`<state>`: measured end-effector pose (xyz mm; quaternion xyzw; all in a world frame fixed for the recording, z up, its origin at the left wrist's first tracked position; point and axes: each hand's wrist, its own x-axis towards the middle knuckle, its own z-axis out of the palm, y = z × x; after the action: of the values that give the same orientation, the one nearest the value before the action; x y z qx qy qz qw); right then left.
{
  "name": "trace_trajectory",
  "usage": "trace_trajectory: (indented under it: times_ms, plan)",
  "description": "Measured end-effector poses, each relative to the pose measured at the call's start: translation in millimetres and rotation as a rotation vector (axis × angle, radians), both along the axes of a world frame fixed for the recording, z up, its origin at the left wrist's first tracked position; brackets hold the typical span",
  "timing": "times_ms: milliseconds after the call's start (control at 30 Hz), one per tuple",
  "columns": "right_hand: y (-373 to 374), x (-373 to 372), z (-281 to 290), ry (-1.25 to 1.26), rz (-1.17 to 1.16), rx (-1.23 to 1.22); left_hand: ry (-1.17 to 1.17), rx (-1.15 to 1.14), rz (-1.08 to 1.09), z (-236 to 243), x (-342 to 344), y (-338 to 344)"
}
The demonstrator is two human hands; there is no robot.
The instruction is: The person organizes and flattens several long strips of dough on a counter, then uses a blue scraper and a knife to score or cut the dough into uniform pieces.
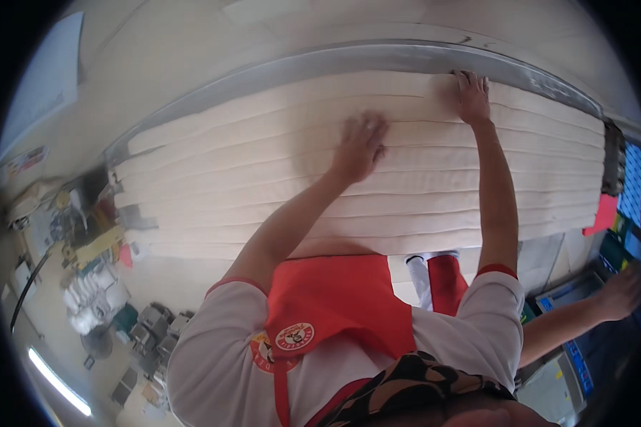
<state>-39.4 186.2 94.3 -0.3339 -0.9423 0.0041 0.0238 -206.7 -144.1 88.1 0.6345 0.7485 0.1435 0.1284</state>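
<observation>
pale strips (228,171) apparently being smoothed; right hand (471,98) laid on them, fingers spread, nothing gripped; left hand (363,144) blurred, finger opening cannot be told; even pressure probably required next.

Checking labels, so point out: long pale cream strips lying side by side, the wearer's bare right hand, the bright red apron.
Long pale cream strips (413,176): head view, bare upper surface.
Bare right hand (472,101): head view, back of hand.
Bright red apron (342,295): head view, plain front.

The person wears a white short-sleeved shirt (217,356) with red cuffs (497,269) and a red apron (342,295) bearing a round emblem (295,336).
</observation>
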Motion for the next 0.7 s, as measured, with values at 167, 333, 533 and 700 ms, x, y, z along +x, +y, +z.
trace_trajectory:
  times_ms: [167, 333, 533, 700]
  plan:
    - [-92, -111, -17, 0.185, 0.265, -0.129, -0.099, 0.0, 0.011, 11, -6, -77]
    - [-200, -225, -5, 0.165, 0.372, -0.239, -0.018, -0.137, 0.096, 9, -56, -165]
    - [-293, -317, -16, 0.231, 0.378, -0.227, 0.136, 0.007, 0.488, 15, -254, -276]
    - [-372, -383, 3, 0.144, 0.31, -0.267, 0.4, -0.014, 0.452, 21, -470, -339]
